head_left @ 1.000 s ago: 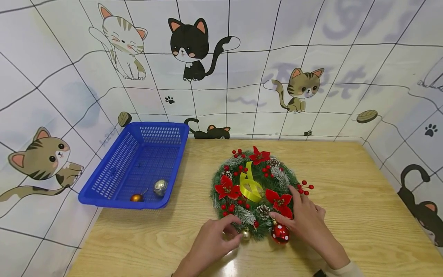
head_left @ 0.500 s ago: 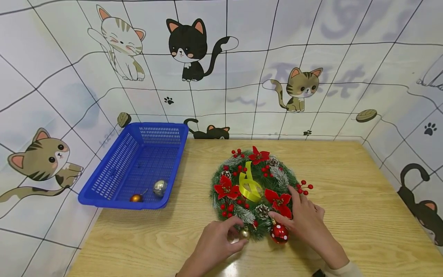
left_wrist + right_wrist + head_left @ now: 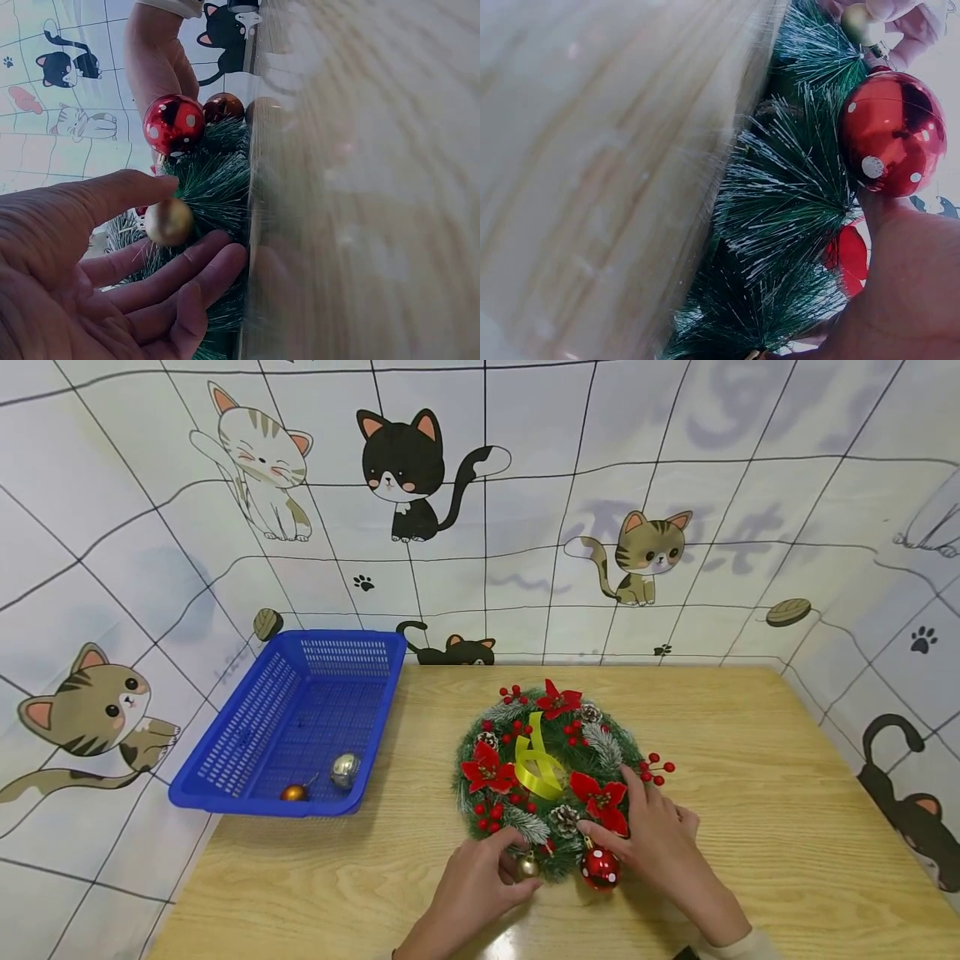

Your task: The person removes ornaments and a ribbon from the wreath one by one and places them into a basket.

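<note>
A green Christmas wreath [image 3: 480, 810] lies on the table, trimmed with red poinsettias [image 3: 602, 799], berries, pine cones and frosted sprigs. On its near edge sits a small gold bauble [image 3: 169, 222], pinched by my left hand [image 3: 480, 881] between thumb and fingers. Just right of it hangs a larger red bauble [image 3: 601, 868] with white dots. My right hand [image 3: 660, 835] holds the wreath's right side, thumb by the red bauble and index finger on the greenery. A brownish bauble [image 3: 223, 107] shows behind the red one in the left wrist view. Yellow ribbon [image 3: 538, 768] curls in the middle.
At the left of the wooden table [image 3: 750, 752] stands a blue plastic basket [image 3: 288, 806]. Inside it lie a silver bauble [image 3: 345, 770] and a small orange bauble [image 3: 294, 792]. Cat-printed cloth [image 3: 525, 527] walls in the back and sides.
My left hand has shifted slightly right and closed its thumb and fingers in on the gold bauble. My right hand stays on the wreath; the head view has tilted a little.
</note>
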The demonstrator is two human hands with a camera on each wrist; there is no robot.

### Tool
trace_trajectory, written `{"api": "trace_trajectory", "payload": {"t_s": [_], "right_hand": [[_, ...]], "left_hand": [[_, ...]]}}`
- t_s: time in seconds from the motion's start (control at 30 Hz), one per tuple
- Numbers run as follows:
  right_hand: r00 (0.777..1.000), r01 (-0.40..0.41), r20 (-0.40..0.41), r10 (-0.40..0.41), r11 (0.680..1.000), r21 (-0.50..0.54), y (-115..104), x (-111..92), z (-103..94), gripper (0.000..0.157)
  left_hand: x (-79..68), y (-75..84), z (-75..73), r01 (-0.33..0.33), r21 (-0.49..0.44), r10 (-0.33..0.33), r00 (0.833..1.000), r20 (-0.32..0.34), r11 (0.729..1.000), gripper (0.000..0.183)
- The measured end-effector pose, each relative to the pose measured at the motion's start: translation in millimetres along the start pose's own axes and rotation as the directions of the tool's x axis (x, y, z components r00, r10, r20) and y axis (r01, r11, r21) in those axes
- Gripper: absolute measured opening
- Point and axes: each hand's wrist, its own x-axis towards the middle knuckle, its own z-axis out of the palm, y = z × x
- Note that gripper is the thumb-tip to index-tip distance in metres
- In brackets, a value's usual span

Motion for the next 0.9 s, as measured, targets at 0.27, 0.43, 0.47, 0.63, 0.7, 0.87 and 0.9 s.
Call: {"api": "trace_trajectory", "payload": {"t_s": [0.27, 0.43, 0.47, 0.63, 0.7, 0.87, 0.9], "right_hand": [[1.0, -0.01, 0.009, 0.01, 1.0, -0.005, -6, -3, 0.8, 0.117], [1.0, -0.016, 0.014, 0.017, 1.0, -0.015, -8, -5, -0.8, 0.119], [1.0, -0.013, 0.015, 0.014, 1.0, -0.016, -8, -4, -1.0, 0.119], [1.0, 0.004, 0.009, -0.004, 1.0, -0.029, -6, -3, -2.6, 0.123], [1.0, 0.008, 0.016, -0.008, 1.0, -0.029, -5, -1, -4.3, 0.124], [0.998, 0.006, 0.07, -0.004, 0.999, -0.039, -2, 4, -9.6, 0.126], [0.997, 0.005, 0.082, -0.002, 0.999, -0.039, -1, 4, -10.6, 0.127]], "left_hand": [[-1.5, -2.0, -6.1, 0.012, -0.041, -0.011, 1.0, 0.018, 0.999, 0.026], [-2.5, -0.4, -11.9, -0.023, -0.049, 0.024, 0.999, 0.023, 0.999, 0.026], [-3.0, -0.3, -13.4, -0.03, -0.052, 0.031, 0.999, 0.023, 0.998, 0.026], [-5.9, 1.1, -21.2, -0.062, -0.079, 0.064, 0.998, 0.027, 0.995, 0.03], [-7.4, 2.1, -24.4, -0.07, -0.097, 0.072, 0.997, 0.023, 0.993, 0.03], [-11.0, 3.2, -30.0, -0.085, -0.148, 0.088, 0.996, 0.013, 0.985, 0.03], [-11.5, 3.3, -30.7, -0.09, -0.154, 0.092, 0.996, 0.011, 0.984, 0.029]]}}
